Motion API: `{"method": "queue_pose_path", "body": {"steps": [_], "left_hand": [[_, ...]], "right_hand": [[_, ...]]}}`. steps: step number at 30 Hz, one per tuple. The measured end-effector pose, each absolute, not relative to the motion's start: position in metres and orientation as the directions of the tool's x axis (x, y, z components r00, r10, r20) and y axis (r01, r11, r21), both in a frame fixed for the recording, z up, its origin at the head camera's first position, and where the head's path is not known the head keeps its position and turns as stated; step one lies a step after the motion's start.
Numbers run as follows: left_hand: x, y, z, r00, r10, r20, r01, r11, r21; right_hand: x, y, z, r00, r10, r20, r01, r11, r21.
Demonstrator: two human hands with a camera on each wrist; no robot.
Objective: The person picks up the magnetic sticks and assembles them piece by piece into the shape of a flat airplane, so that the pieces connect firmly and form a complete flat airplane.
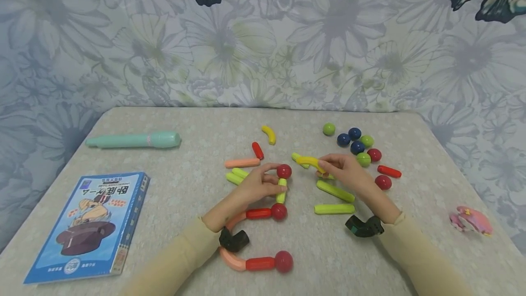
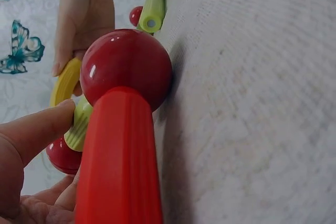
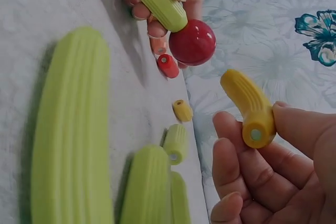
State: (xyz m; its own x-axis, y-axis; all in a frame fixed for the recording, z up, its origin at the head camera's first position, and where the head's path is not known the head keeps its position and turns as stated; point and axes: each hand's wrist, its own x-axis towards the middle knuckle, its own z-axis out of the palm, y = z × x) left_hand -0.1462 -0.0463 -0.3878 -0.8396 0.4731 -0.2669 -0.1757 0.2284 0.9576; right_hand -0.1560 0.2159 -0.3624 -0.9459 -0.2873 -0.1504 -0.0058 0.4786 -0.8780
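My left hand (image 1: 260, 185) pinches a light green magnetic stick (image 1: 281, 191) between thumb and fingers. A red ball (image 1: 284, 171) sits on its far end, and another red ball (image 1: 279, 212) joins its near end to a red stick (image 1: 258, 214). That red stick meets a curved orange stick (image 1: 235, 221), partly hidden by the left wrist. In my right hand (image 1: 347, 173), thumb and fingertips pinch a curved yellow stick (image 3: 247, 100), raised with one end free. Nearer the front edge, a red ball (image 1: 283, 261), red stick (image 1: 260, 263) and curved orange stick (image 1: 233, 260) form a joined row.
Light green sticks (image 1: 334, 209) lie below the right hand. Blue, green and red balls (image 1: 343, 139) cluster at back right. A small yellow stick (image 1: 269, 134) lies at back centre. A blue box (image 1: 88, 223), mint pen-shaped object (image 1: 133, 140) and pink trinket (image 1: 470, 220) stand around.
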Motion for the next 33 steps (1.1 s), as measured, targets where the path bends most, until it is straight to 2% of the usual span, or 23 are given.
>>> {"method": "queue_pose_path", "body": {"steps": [18,28,33], "left_hand": [[-0.147,-0.051,-0.389,-0.83,0.49,-0.266,-0.163,0.243,0.956],[-0.147,-0.053,-0.385,-0.821,0.486,-0.3,-0.189,0.265,0.946],[-0.159,-0.051,-0.379,-0.82,0.467,-0.331,-0.225,0.268,0.937]], "right_hand": [[-0.168,0.199,-0.364,-0.926,-0.331,-0.18,-0.011,0.501,-0.865],[-0.178,0.189,-0.368,-0.949,-0.284,-0.138,-0.029,0.512,-0.858],[-0.18,0.185,-0.364,-0.948,-0.299,-0.11,-0.058,0.504,-0.862]]}}
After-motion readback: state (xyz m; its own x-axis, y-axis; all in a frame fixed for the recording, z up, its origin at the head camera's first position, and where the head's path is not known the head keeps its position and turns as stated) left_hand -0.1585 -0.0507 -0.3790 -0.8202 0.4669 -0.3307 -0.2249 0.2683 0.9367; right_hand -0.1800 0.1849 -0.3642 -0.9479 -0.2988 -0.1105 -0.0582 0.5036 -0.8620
